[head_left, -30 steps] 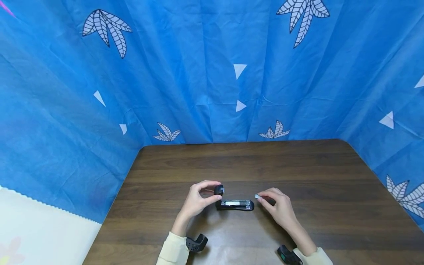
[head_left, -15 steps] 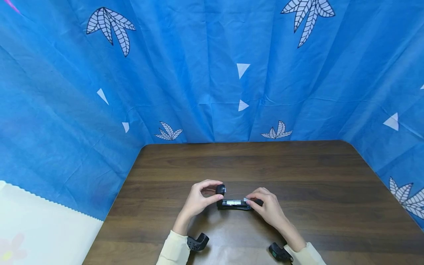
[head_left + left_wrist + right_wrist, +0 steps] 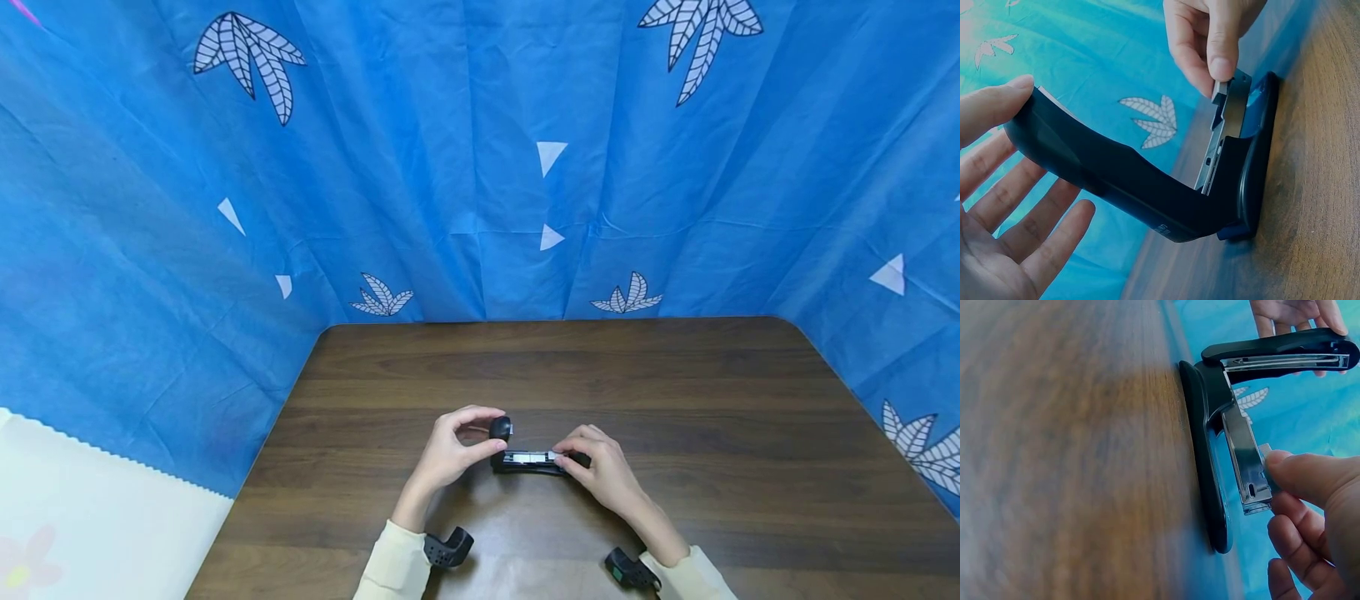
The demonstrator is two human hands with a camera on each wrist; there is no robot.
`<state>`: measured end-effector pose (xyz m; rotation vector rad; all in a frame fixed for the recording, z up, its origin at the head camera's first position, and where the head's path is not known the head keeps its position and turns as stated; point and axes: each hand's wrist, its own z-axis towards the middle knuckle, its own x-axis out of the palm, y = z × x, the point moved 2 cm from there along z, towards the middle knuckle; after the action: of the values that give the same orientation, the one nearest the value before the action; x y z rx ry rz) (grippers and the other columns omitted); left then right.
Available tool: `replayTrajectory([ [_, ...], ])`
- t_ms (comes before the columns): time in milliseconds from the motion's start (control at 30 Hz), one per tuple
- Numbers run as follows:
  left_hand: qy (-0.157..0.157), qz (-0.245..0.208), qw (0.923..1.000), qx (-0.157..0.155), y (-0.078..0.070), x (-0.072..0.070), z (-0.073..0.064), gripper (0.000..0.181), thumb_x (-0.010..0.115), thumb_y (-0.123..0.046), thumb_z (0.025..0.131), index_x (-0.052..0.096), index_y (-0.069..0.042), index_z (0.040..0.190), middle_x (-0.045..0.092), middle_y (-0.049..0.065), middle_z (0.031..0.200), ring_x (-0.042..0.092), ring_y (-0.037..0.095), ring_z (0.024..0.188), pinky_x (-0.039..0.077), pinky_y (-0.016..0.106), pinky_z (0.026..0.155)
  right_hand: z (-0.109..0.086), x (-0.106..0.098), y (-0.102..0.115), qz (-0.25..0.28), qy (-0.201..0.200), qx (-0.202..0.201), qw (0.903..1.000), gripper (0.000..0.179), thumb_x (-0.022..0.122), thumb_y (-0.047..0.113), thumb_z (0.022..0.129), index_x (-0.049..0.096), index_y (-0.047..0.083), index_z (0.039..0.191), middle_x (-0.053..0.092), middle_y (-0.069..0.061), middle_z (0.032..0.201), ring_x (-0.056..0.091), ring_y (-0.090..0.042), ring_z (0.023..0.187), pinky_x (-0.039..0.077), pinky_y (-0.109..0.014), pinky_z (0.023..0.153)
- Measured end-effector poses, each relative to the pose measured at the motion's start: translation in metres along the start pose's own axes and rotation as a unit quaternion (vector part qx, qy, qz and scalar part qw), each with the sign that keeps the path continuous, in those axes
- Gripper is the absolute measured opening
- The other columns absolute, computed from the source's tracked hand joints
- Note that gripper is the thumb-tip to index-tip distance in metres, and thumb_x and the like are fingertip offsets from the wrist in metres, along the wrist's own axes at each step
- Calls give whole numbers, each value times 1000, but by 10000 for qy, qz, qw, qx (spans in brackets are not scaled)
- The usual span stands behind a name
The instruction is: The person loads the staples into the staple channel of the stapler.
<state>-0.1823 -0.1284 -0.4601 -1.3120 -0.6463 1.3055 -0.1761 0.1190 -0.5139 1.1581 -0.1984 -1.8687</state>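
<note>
A black stapler [image 3: 501,428] stands on the table with its cover swung up from the base. My left hand [image 3: 444,454] holds the raised end of the cover between thumb and fingers. In the right wrist view the metal magazine [image 3: 1242,447] lies exposed, tilted a little above the stapler base [image 3: 1210,481]. The thumb and fingers of my right hand [image 3: 611,475] pinch a short strip of staples [image 3: 1265,450] at the front end of the magazine. That strip [image 3: 1218,90] also shows in the left wrist view, mostly covered by the fingertips.
The brown wooden table [image 3: 675,383] stretches around both hands. A blue curtain [image 3: 480,167] with leaf prints hangs behind it and along its sides. A white cloth [image 3: 90,517] shows at the lower left. Black camera mounts [image 3: 448,548] sit on both wrists.
My right hand has moved left and slightly down with the staple strip, from beside the stapler to over the magazine's front end. The left hand keeps its hold on the cover.
</note>
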Motion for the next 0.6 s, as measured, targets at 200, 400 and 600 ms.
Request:
replayTrajectory([
  [200, 37, -45, 10000, 44, 2, 0, 1, 38, 79, -15, 83, 68, -6, 118, 69, 11, 113, 66, 15, 93, 58, 37, 88, 0, 1, 0, 5, -18, -82, 10000, 15, 84, 9, 73, 76, 15, 85, 65, 11, 84, 56, -3, 81, 50, -22, 67],
  [400, 29, -24, 10000, 17, 2, -1, 1, 38, 80, -16, 82, 69, -8, 117, 70, 10, 112, 66, 15, 93, 58, 39, 88, 0, 3, 0, 20, -83, -132, 9999, 15, 84, 10, 73, 76, 14, 84, 64, 11, 83, 56, -3, 80, 49, -21, 66],
  [600, 22, -31, 10000, 17, 1, 0, 0, 38, 80, -16, 82, 69, -8, 118, 69, 11, 112, 66, 16, 94, 58, 33, 87, -1, 5, -1, 47, -157, -153, 9997, 17, 85, 7, 71, 76, 14, 83, 63, 11, 82, 54, -2, 78, 47, -19, 64],
])
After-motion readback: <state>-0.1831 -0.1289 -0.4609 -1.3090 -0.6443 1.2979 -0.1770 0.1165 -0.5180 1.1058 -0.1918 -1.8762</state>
